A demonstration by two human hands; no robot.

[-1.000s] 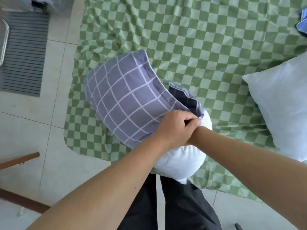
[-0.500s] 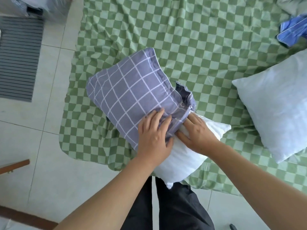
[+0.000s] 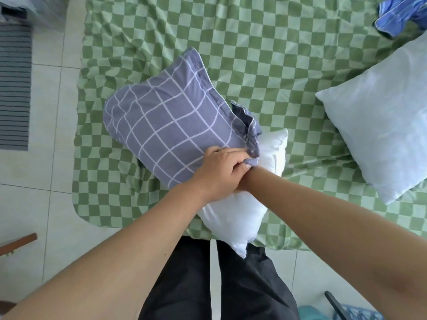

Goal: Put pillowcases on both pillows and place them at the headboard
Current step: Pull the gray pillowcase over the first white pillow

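Note:
A white pillow (image 3: 231, 215) lies at the near edge of the bed, its far half inside a purple-grey pillowcase (image 3: 166, 121) with a white grid. My left hand (image 3: 219, 169) grips the bunched hem at the pillowcase's opening, fingers curled round the fabric. My right forearm (image 3: 300, 204) reaches in from the right. Its hand is hidden under my left hand and the hem, so I cannot tell how its fingers lie. A second bare pillow (image 3: 379, 125), pale and without a case, lies on the bed at the right.
The bed wears a green checked sheet (image 3: 254, 54). A blue cloth (image 3: 397, 17) lies crumpled at the top right corner. On the tiled floor to the left is a grey striped mat (image 3: 13, 88), with a wooden piece (image 3: 18, 243) nearer me.
Half a second ago both hands lay on the opening, fingers spread. Now my left hand has closed on the hem and my right hand has slid out of sight beneath it.

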